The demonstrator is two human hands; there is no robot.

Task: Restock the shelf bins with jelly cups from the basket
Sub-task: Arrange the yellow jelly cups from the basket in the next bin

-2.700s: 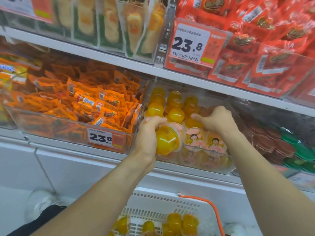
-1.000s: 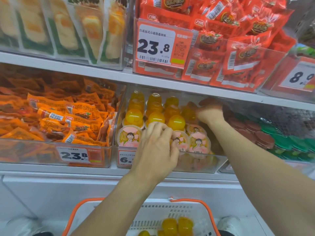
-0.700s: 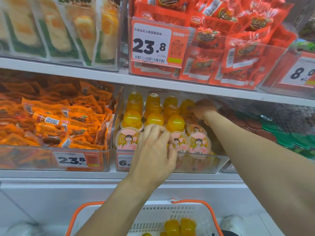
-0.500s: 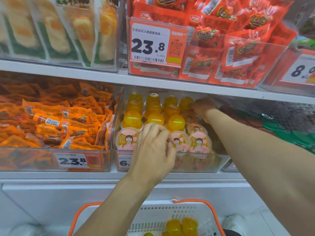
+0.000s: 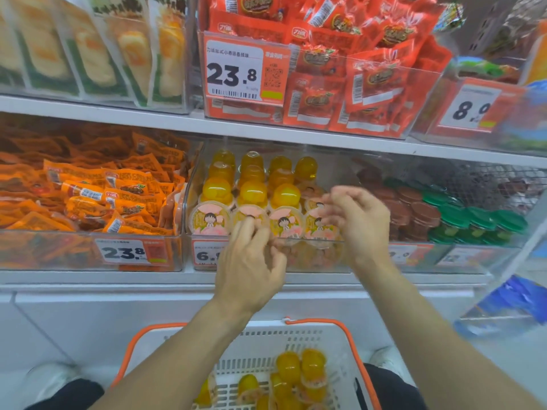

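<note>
A clear shelf bin (image 5: 319, 257) on the middle shelf holds several yellow jelly cups (image 5: 253, 192), domes up at the back and cartoon lids facing front. My left hand (image 5: 251, 261) is at the bin's front edge, its fingers loosely bent and touching the front-row cups, holding nothing. My right hand (image 5: 359, 226) hovers blurred over the bin's front right corner, fingers loosely curled and empty. Below, a white basket (image 5: 296, 335) with orange handles holds several more jelly cups (image 5: 299, 368).
A bin of orange snack packets (image 5: 97, 196) stands left of the jelly bin. Brown and green lidded cups (image 5: 444, 214) fill the bin on the right. The upper shelf (image 5: 148, 119) carries red packets (image 5: 355, 78) low over the jelly bin.
My right hand has come back from the rear of the bin to its front right corner. My left hand has drawn back slightly toward the front edge. The view has tilted down.
</note>
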